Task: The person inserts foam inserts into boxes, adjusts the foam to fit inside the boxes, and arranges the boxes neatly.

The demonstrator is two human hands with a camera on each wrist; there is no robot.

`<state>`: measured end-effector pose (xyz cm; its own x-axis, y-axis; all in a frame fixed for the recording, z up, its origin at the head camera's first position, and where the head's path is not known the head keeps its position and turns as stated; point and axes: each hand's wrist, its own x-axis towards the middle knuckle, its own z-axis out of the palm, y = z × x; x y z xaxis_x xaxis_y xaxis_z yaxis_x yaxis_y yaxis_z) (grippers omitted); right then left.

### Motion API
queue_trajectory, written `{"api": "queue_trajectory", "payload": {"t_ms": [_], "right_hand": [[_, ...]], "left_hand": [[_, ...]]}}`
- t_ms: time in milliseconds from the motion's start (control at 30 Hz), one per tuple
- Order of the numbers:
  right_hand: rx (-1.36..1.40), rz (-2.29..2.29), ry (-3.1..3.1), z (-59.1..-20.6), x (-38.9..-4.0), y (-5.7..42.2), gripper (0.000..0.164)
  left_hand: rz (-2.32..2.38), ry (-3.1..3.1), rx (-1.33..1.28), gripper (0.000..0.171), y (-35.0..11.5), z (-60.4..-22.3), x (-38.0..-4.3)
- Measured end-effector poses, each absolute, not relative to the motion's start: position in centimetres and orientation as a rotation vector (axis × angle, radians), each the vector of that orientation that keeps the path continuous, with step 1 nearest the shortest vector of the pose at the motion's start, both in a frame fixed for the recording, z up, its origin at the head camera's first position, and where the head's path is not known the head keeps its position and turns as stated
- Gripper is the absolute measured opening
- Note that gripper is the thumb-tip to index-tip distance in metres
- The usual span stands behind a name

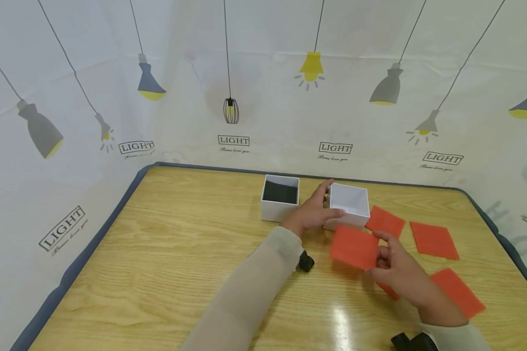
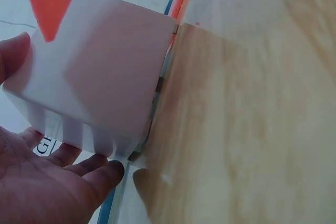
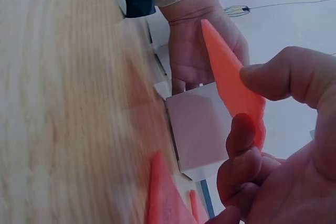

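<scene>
My left hand (image 1: 312, 212) holds the right-hand white box (image 1: 349, 200), its thumb at the near rim and its fingers along the left side. The inside that shows in the head view is bare white. In the left wrist view, the box's plain outer face (image 2: 115, 66) is between the thumb and fingers. My right hand (image 1: 397, 268) pinches a thin red square sheet (image 1: 354, 247) between thumb and fingers, in the air just in front of that box. From the right wrist view, the sheet (image 3: 231, 77) is seen nearly edge-on.
Left of the held box stands another white box (image 1: 268, 210) with dark square pieces (image 1: 281, 192) inside. Several red squares (image 1: 435, 240) lie on the wooden table (image 1: 171, 234) at the right, one partly under my right hand. A lamp-printed white curtain (image 1: 272, 97) surrounds the table.
</scene>
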<state>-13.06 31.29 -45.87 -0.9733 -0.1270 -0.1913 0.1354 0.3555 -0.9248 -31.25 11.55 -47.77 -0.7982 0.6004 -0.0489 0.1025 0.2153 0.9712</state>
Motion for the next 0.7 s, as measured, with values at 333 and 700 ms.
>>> {"api": "queue_trajectory", "payload": {"t_ms": [333,700], "right_hand": [[-0.082,-1.806,2.331,-45.0,-12.8,32.4,0.087],[-0.237,-2.041,2.245,-45.0,-13.1,33.5,0.077]], "left_hand": [[1.627,2.083,0.694,0.098,11.5,-47.9,-31.3],[1.627,2.089,0.681,0.098,11.7,-48.2,-31.5]]}}
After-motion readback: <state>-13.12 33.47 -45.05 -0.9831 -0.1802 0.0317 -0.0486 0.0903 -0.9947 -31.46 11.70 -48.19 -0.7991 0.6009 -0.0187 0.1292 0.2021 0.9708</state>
